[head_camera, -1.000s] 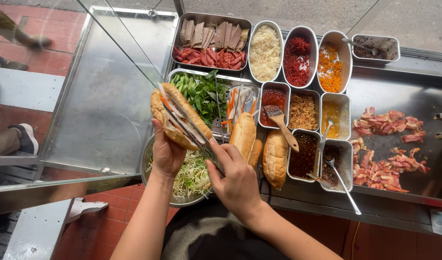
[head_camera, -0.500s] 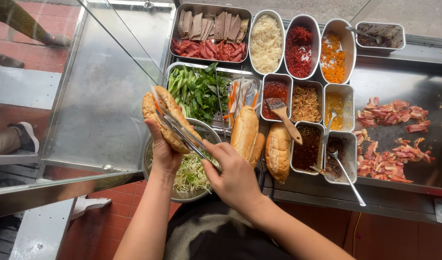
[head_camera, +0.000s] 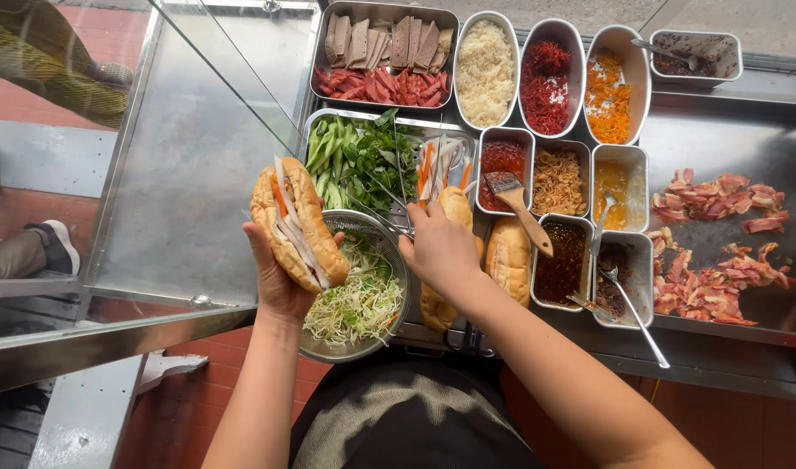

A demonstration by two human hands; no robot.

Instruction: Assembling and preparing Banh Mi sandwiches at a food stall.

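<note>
My left hand (head_camera: 281, 282) has its grip clenched around the split sandwich (head_camera: 296, 223), whose long axis runs from 11 to 5 o'clock. My right hand (head_camera: 439, 247) grips tongs (head_camera: 376, 193) pointing toward 10 o'clock into the greens tray (head_camera: 363, 161), with the sandwich at its 9 o'clock.

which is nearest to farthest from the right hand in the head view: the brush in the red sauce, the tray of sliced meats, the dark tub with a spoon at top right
From the right hand:
1. Brush, just to its right.
2. Tray of sliced meats, up at the back.
3. Dark tub, far back right corner.
</note>
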